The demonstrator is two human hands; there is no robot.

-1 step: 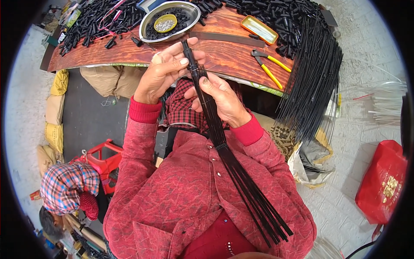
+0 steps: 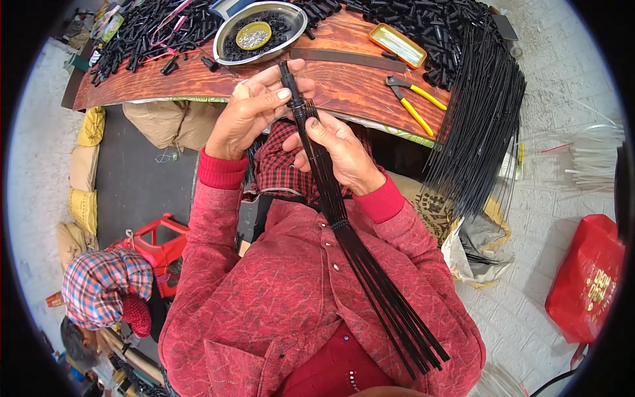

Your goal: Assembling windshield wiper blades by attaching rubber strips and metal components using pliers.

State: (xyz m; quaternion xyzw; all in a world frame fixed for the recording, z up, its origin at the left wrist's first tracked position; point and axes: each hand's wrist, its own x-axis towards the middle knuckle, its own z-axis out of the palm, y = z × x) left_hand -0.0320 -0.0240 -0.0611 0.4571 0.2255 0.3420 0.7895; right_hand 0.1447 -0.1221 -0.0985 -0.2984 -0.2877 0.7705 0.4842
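Note:
A folded black umbrella frame (image 2: 360,255) slants across my front, its bundle of thin ribs fanning apart at the lower end. At its top is a black plastic tube-shaped fitting (image 2: 288,81). My left hand (image 2: 254,112) pinches that fitting between thumb and fingers. Lower down, my right hand (image 2: 338,149) closes around the upper ribs, thumb pressed on top. Beyond both hands, on the wooden table (image 2: 344,86), lie pliers (image 2: 417,106) with yellow handles.
Piles of black plastic fittings (image 2: 403,26) cover the table's far side. A metal bowl (image 2: 291,38) holds black rings and a yellow dish (image 2: 253,36) of small silvery pieces. Thin black rods (image 2: 486,126) overhang the right edge. A person (image 2: 106,288) is at lower left, a red bag (image 2: 585,278) at right.

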